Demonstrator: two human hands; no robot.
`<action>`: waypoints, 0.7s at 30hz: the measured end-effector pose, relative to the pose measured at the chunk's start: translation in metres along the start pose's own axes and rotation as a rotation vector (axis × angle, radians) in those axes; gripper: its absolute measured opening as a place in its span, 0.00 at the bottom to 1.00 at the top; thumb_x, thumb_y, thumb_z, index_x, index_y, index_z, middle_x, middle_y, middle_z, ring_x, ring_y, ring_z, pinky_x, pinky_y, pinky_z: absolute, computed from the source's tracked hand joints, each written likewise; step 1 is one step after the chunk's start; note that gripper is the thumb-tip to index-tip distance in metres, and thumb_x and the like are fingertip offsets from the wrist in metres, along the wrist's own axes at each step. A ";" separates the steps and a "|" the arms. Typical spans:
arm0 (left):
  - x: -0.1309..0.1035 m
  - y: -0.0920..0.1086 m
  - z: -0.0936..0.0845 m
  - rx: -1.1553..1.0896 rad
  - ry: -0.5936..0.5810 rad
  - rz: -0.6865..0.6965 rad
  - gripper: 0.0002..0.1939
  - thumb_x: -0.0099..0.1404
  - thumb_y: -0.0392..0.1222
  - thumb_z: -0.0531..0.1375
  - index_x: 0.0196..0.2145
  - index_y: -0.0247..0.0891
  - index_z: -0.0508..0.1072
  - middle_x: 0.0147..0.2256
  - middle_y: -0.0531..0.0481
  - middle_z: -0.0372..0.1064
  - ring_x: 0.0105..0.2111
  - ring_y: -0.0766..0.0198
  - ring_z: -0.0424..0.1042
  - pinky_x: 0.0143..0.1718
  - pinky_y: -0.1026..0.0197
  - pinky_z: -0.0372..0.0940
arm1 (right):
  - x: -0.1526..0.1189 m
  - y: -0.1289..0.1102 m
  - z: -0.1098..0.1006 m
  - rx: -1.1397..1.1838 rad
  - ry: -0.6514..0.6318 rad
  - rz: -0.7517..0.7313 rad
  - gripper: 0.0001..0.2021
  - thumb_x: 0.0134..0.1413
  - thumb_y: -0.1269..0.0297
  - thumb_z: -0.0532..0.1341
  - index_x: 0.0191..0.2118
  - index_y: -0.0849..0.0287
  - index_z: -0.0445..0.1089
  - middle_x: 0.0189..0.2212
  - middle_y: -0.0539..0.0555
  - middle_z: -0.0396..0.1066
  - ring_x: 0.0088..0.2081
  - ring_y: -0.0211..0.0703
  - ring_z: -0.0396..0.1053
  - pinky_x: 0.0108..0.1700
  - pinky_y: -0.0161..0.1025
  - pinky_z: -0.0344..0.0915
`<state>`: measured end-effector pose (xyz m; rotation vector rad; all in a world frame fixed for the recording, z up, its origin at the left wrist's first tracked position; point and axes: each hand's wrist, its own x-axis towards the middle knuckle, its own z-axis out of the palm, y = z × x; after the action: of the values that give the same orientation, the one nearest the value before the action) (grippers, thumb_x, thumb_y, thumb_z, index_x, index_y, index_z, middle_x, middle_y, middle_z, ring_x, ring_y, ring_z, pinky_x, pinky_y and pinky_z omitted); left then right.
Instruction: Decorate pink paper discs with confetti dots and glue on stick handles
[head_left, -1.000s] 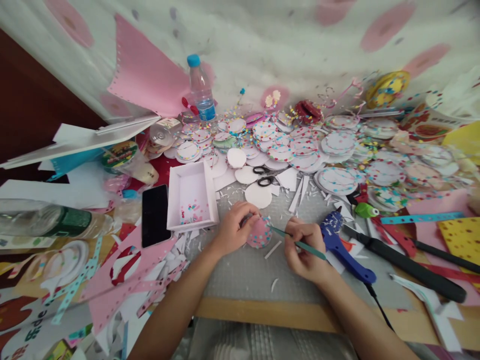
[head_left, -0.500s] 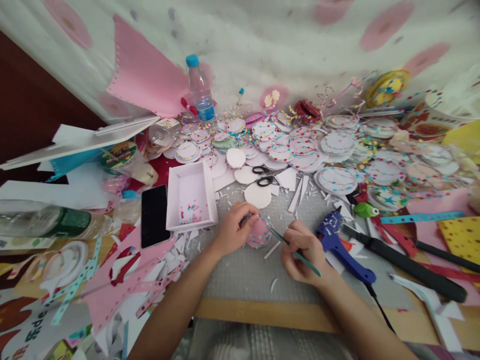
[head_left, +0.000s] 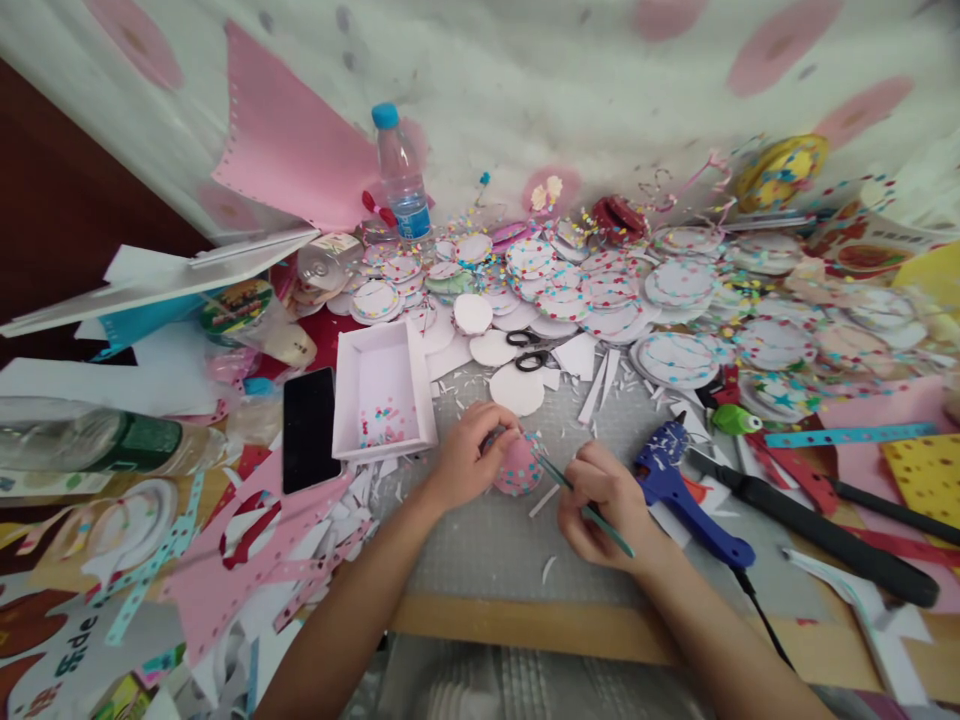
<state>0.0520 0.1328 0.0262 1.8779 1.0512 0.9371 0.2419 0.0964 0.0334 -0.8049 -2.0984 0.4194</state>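
Observation:
My left hand [head_left: 480,450] has its fingers closed on the edge of a small pink round piece [head_left: 519,468] dotted with blue and red bits, held just above the grey cutting mat [head_left: 480,560]. In my right hand [head_left: 604,505] is a slim teal tool [head_left: 616,535], pinched between thumb and fingers; whether it is tweezers or a stick I cannot make out. Its thin tip reaches the right side of the pink piece. To the left, a white open box [head_left: 349,400] has small coloured confetti on its floor. My left fingertips partly hide the pink piece.
Beyond my hands lie scissors [head_left: 534,360] and white paper discs [head_left: 517,390], with piles of dotted discs [head_left: 679,285] behind. A blue glue gun [head_left: 694,500] and black-handled tool [head_left: 832,535] are right. A phone [head_left: 310,430], bottle [head_left: 405,190] and pink scraps [head_left: 217,560] crowd the left and back.
The teal tool has shifted slightly left and its rear end sits a little lower. The right hand moved very slightly left; the left hand keeps its hold on the pink piece.

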 end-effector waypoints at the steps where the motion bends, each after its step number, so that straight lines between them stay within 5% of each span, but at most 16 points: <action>1: 0.000 0.000 0.000 0.002 0.002 -0.001 0.09 0.69 0.41 0.51 0.32 0.37 0.67 0.35 0.46 0.70 0.39 0.59 0.67 0.44 0.56 0.60 | 0.000 0.000 0.000 -0.006 -0.003 -0.007 0.15 0.43 0.81 0.55 0.25 0.53 0.50 0.18 0.45 0.51 0.22 0.40 0.52 0.25 0.38 0.47; 21: 0.001 0.003 0.000 -0.063 -0.023 -0.022 0.10 0.69 0.42 0.51 0.32 0.38 0.67 0.35 0.46 0.70 0.39 0.59 0.67 0.45 0.56 0.61 | 0.001 0.000 0.001 -0.003 -0.007 -0.016 0.14 0.42 0.81 0.55 0.25 0.54 0.51 0.18 0.46 0.51 0.23 0.40 0.52 0.25 0.38 0.48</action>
<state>0.0533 0.1323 0.0290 1.8175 1.0156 0.9236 0.2407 0.0971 0.0327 -0.7887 -2.1104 0.4114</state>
